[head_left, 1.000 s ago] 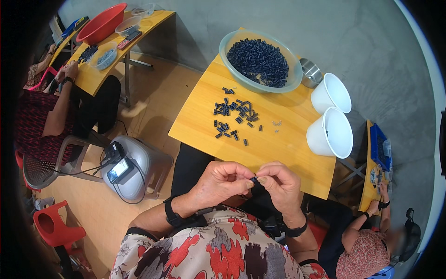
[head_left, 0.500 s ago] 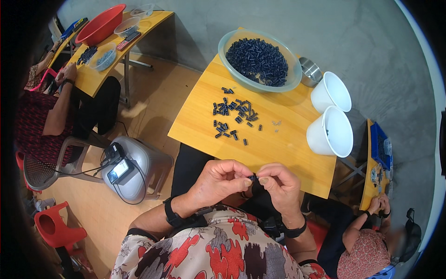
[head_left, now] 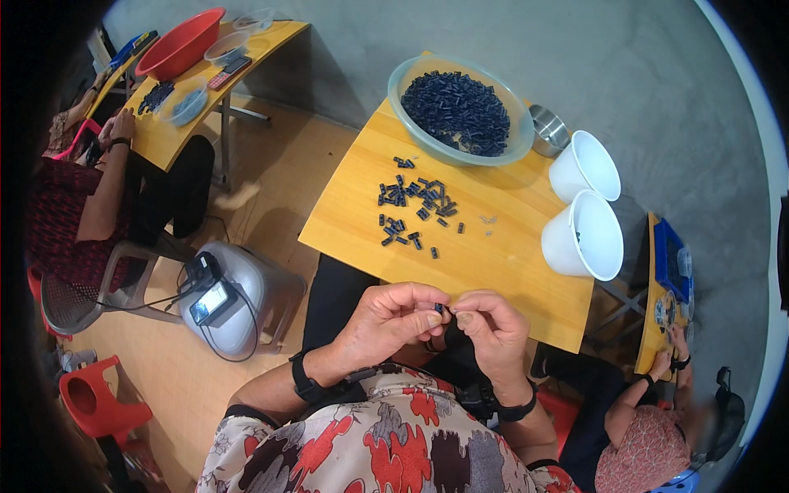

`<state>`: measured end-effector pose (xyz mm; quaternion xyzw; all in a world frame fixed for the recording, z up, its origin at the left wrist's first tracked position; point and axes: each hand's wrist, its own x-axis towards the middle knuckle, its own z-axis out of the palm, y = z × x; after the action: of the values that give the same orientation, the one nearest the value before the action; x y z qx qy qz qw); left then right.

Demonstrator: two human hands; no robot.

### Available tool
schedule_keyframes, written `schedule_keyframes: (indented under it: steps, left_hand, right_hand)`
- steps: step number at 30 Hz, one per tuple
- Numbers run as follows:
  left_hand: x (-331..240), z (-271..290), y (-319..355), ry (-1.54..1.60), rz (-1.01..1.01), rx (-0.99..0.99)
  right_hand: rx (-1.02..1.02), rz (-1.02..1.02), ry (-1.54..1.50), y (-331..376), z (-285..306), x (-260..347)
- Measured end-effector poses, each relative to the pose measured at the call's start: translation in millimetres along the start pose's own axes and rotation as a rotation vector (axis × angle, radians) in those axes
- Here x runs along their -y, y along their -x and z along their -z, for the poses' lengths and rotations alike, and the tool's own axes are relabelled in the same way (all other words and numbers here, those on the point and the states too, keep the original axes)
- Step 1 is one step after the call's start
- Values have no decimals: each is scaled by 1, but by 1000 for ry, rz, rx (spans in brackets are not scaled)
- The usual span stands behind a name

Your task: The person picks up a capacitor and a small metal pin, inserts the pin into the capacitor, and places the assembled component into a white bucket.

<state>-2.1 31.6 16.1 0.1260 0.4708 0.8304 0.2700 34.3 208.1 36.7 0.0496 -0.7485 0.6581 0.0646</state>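
Just off the near edge of the table, my left hand (head_left: 393, 316) pinches a small dark blue plastic piece (head_left: 441, 308) between thumb and fingertips. My right hand (head_left: 493, 324) is close beside it, thumb and index finger pressed together; what they grip, if anything, is too small to tell. Beyond my hands, several loose dark pieces (head_left: 427, 197) of the same look lie scattered on the yellow table (head_left: 493, 275). A large pale green bowl (head_left: 403, 123) at the far side holds a heap (head_left: 456, 111) of them.
Two white buckets (head_left: 567, 238) stand at the table's right edge, near a steel cup (head_left: 549, 131). Tiny pale bits (head_left: 489, 220) lie on the tabletop. To the left is a grey stool (head_left: 246, 287) carrying a cabled device (head_left: 211, 301). People work at side tables left and right.
My hands have drawn slightly apart, and the dark piece now shows more clearly at my left fingertips. The person at the right has moved their hands apart.
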Motion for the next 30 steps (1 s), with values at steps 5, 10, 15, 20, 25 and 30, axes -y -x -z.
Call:
schedule_keyframes:
  steps: [5, 10, 15, 20, 25, 30]
  left_hand:
    - [-9, -8, 4, -3, -110, -40]
    - [-14, -8, 5, -364, -214, -145]
    - [-14, -7, 5, -402, -210, -162]
    - [-13, -6, 2, -440, -293, -135]
    - [-13, -7, 1, -465, -317, -139]
    - [-10, -3, -2, -473, -341, -123]
  right_hand:
    - [6, 36, -13, 0, 2, -1]
    - [19, 47, -20, 1, 0, 1]
    - [14, 63, -13, 2, -2, 1]
    - [10, 67, 6, 2, -2, 1]
    - [15, 95, 22, 1, -1, 1]
    - [7, 119, 34, 1, -1, 0]
